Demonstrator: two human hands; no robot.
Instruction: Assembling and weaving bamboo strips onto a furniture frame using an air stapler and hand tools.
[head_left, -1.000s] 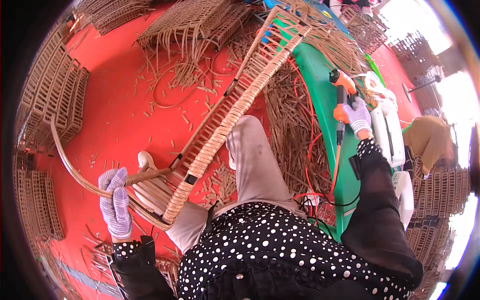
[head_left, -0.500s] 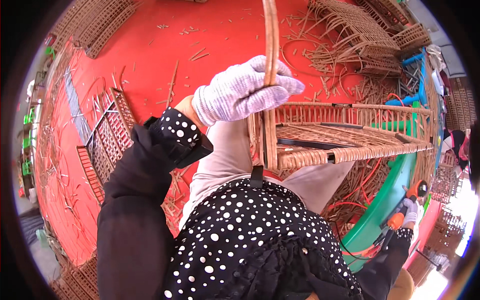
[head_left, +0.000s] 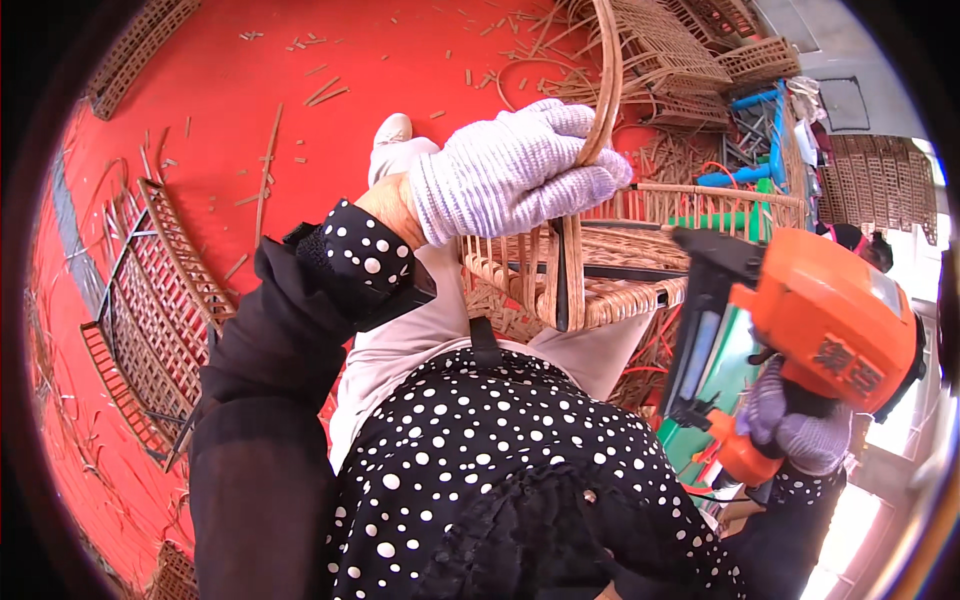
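My left hand [head_left: 520, 175], in a white-and-purple knit glove, is closed round a brown rattan strip [head_left: 606, 80] that rises from the corner of a wicker frame [head_left: 610, 285]. The frame has woven cane over dark bars and lies across my lap. On the right, my gloved right hand [head_left: 800, 420] grips an orange and black nail gun [head_left: 835, 320] by its handle. The gun is raised, its black nose beside the frame's right part, which it partly hides. I cannot see whether the nose touches the frame.
Behind the gun stands a green bench [head_left: 690, 440]. Another woven panel [head_left: 160, 290] lies on the red floor [head_left: 330, 40] at left. Stacked wicker pieces [head_left: 670, 50], a blue rack [head_left: 770, 130] and cane scraps are at the far right.
My right hand has lifted the nail gun from beside the green bench up toward the frame. My left hand still holds the strip, which now bends more, and the view has shifted.
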